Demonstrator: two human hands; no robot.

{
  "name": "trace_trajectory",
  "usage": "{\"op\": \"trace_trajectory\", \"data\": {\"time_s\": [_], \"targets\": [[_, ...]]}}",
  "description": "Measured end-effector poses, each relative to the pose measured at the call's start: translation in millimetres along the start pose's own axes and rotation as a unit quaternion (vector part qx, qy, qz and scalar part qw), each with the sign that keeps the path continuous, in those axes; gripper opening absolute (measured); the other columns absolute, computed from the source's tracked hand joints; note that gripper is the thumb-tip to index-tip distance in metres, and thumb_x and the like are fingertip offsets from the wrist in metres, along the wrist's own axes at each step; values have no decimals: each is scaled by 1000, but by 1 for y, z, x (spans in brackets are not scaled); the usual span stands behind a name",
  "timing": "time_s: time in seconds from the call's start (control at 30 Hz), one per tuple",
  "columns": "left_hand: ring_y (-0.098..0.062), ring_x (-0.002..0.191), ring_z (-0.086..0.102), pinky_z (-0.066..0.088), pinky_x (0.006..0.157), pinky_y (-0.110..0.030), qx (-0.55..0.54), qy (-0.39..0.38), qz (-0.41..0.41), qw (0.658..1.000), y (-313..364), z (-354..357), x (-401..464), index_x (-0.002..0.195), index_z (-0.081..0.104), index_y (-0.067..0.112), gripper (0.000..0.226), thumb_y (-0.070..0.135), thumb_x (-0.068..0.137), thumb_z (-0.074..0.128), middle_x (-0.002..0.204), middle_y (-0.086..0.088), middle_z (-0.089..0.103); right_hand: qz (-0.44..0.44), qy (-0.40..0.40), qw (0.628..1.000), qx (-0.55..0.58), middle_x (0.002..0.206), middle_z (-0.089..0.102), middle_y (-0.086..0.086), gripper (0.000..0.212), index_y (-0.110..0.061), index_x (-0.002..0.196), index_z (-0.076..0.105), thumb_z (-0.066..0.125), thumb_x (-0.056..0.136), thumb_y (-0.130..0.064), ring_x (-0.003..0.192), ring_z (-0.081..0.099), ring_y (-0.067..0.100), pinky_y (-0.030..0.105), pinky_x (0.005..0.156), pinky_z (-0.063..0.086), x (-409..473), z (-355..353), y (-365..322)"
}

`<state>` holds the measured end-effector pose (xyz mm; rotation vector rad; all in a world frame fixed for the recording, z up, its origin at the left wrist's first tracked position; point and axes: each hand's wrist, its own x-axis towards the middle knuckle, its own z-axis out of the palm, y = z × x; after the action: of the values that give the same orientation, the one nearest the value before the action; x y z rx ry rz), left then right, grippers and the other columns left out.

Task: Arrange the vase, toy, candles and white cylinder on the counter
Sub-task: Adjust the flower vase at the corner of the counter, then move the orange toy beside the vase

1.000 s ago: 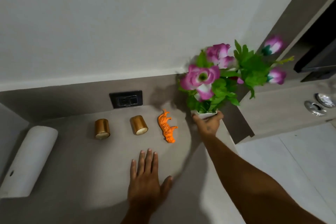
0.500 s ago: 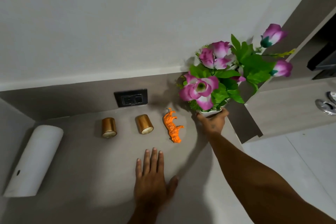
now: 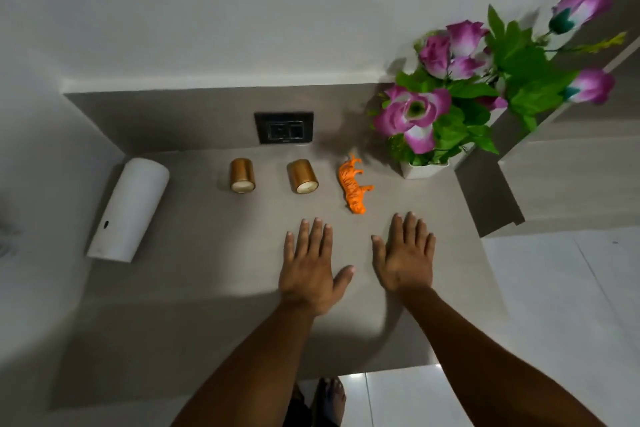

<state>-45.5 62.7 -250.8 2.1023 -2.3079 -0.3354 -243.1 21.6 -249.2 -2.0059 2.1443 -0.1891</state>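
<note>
A row stands along the back of the grey counter [image 3: 194, 288]. At the far left is a tall white cylinder [image 3: 128, 208]. Two gold candles follow, the left candle [image 3: 242, 175] and the right candle [image 3: 303, 177]. An orange toy tiger [image 3: 353, 185] stands beside them. At the right end sits a white vase [image 3: 424, 170] with purple flowers and green leaves. My left hand [image 3: 310, 269] and my right hand [image 3: 405, 255] lie flat and open on the counter in front of the row, side by side, holding nothing.
A black wall socket [image 3: 284, 127] sits on the backsplash behind the candles. A grey cabinet side [image 3: 491, 198] rises right of the vase. White floor tiles [image 3: 568, 305] lie to the right and below the counter's front edge, where a foot [image 3: 330, 399] shows.
My right hand has let go of the vase, which now stands at the right end of the row, and has come back to rest flat on the counter beside my left hand.
</note>
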Motion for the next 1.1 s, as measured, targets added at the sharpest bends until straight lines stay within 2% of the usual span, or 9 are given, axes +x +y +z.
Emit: {"op": "trace_trajectory", "data": {"time_s": [0.1,0.23,0.33,0.53,0.7,0.77,0.9,0.97,1.1], "targets": [[-32,156,-8,3,125,-60,3,-3,-1,1000,-1,4,-1,161,6,16,93,80,93,11,171,-9,3,13,-17,999,42,164,14,16,76,-11,156,18,22,99,-62,151,6,36,54,122,3,5,-8,-3],[-32,156,-7,4,125,-60,-1,-2,-7,1000,1,2,0,161,6,16,94,80,93,11,171,-9,3,-61,112,982,138,146,47,21,62,-7,139,49,48,96,-51,136,40,37,50,112,34,30,-34,-32],[-32,156,-9,5,124,-61,-4,-7,-3,1000,1,1,0,161,4,16,93,80,93,12,171,-9,0,-112,127,981,90,126,62,12,44,-14,123,62,61,90,-44,116,52,32,42,94,41,62,-49,-71],[-33,156,-7,5,124,-61,-21,-3,5,1000,0,2,1,161,8,17,94,81,93,18,170,-10,2,-8,5,999,-47,94,70,7,31,-17,91,68,58,84,-45,102,53,33,42,86,34,115,-51,-112],[-35,156,3,12,123,-63,-31,9,12,999,-2,7,0,160,18,14,94,80,93,27,169,-12,13,95,-13,995,33,84,72,4,34,-20,76,64,54,85,-51,91,62,28,39,92,35,131,-37,-98],[-34,156,4,13,123,-63,-39,17,10,999,-2,9,0,160,19,14,94,80,93,30,169,-12,14,182,-6,954,240,74,72,3,46,-18,72,71,60,79,-62,78,67,25,37,89,48,135,-42,-95],[-35,156,6,15,122,-63,-48,28,15,998,-3,12,0,159,21,13,95,80,93,32,168,-13,17,330,18,758,562,61,68,12,37,-10,72,71,73,80,-46,59,69,32,40,58,60,141,-52,-96],[-36,156,7,15,122,-63,-49,33,17,998,-3,12,1,159,21,13,96,80,92,32,168,-13,19,330,21,753,569,64,69,13,31,-11,72,68,74,82,-40,63,70,35,44,61,61,145,-53,-97],[-36,156,8,12,122,-63,-48,32,15,998,-2,10,2,159,21,13,97,81,91,31,168,-14,19,332,33,781,529,49,65,4,42,-12,63,65,72,84,-48,41,62,16,24,44,51,151,-48,-100]]}}
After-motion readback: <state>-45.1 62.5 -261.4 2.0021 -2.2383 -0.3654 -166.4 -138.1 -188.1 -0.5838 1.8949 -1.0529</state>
